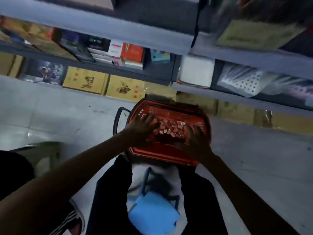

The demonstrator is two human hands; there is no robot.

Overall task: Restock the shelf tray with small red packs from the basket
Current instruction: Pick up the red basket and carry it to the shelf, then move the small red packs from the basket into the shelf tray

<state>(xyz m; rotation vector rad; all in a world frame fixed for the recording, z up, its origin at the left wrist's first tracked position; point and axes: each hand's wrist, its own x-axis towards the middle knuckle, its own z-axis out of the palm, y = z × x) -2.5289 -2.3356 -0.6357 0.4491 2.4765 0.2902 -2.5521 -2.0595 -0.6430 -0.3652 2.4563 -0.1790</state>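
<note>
Red basket (153,152) on the floor (67,114) by the bottom shelf (220,95), small red packs (169,128) piled inside. Left grip (142,129) released, fingers splayed over basket's left end. Right grip (197,141) at right end, blurred; can't tell its state.

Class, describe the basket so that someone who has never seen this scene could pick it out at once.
Start at the grey shelving across the top, then drop to the pale floor before it. The basket sits there, between yellow cartons and a blue stool, under the left hand and right hand. Unlike them, it is orange-red and open-topped, with small red packs inside.
</note>
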